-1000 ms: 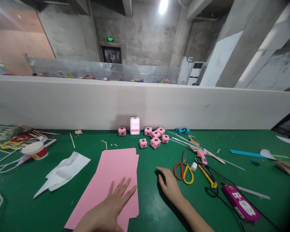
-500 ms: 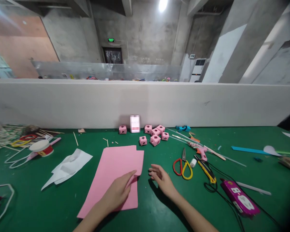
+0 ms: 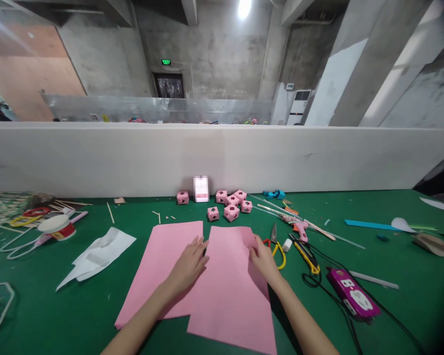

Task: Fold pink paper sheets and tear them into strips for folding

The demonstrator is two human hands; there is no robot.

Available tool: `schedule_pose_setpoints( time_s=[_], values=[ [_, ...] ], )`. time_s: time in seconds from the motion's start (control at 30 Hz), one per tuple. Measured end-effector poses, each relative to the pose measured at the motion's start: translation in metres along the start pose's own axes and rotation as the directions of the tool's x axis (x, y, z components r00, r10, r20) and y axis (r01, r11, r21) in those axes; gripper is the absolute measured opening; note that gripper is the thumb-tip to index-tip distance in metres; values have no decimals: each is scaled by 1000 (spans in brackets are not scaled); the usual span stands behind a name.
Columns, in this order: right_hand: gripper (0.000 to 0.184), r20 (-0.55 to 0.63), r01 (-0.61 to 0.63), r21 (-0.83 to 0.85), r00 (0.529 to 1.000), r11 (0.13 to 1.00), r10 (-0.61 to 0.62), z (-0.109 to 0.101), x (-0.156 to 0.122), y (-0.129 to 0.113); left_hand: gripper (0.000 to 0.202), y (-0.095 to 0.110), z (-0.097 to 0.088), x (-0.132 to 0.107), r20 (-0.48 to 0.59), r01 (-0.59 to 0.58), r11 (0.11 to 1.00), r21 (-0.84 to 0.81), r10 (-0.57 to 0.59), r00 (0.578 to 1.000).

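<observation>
My right hand (image 3: 262,255) pinches the upper right edge of a pink sheet of paper (image 3: 235,291). This sheet lies over the right side of a stack of pink paper (image 3: 163,266). My left hand (image 3: 188,264) rests on the stack with its fingers stretched out, their tips by the sheet's left edge. Several small pink paper cubes (image 3: 231,212) with dark diamond-shaped holes sit beyond the paper. Just right of my right hand are scissors (image 3: 279,254) with red and yellow handles, partly hidden behind that hand.
White crumpled paper (image 3: 98,254) and a paper tub (image 3: 57,227) lie left. At right are a pink glue gun (image 3: 301,230), a yellow utility knife (image 3: 311,259), a purple box (image 3: 353,293) with black cords, and blue strips (image 3: 372,225). A white partition (image 3: 133,158) bounds the green table.
The top pink sheet has moved right, off part of the stack, with my right hand now gripping its edge. My left hand has shifted slightly up and its fingers have straightened.
</observation>
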State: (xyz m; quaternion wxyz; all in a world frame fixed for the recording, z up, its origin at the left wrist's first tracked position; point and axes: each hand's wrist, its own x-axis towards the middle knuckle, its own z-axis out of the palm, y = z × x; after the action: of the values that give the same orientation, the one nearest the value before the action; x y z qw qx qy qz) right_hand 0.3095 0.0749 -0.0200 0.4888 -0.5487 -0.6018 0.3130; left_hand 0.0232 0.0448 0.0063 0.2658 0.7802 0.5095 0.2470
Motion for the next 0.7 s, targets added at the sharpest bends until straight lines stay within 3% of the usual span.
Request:
schedule_pose_setpoints(
  time_s=[0.07, 0.17, 0.3, 0.47, 0.6, 0.7],
  values=[
    [44, -42, 14, -29, 999, 999, -15, -11, 4, 1, 56, -15, -2, 13, 17, -40, 998, 47, 39, 999],
    [43, -97, 27, -31, 995, 999, -30, -19, 7, -1, 53, -26, 0, 19, 8, -11, 996, 92, 10, 1000],
    [42, -131, 33, 45, 991, 998, -27, -15, 10, -2, 47, -32, -3, 8, 29, 37, 978, 207, -44, 999],
    [41, -133, 4, 184, 991, 983, 21, -5, 8, -1, 46, -43, -19, -13, 20, 66, 947, 313, -76, 997],
    [44, -143, -3, 252, 989, 968, 40, 1, 3, -3, 47, -53, -40, -22, 42, 85, 952, 292, -102, 994],
    [46, -165, -1, 289, 985, 957, 51, 8, -3, -7, 53, -49, -50, -26, -12, 158, 977, 144, -158, 987]
  ],
)
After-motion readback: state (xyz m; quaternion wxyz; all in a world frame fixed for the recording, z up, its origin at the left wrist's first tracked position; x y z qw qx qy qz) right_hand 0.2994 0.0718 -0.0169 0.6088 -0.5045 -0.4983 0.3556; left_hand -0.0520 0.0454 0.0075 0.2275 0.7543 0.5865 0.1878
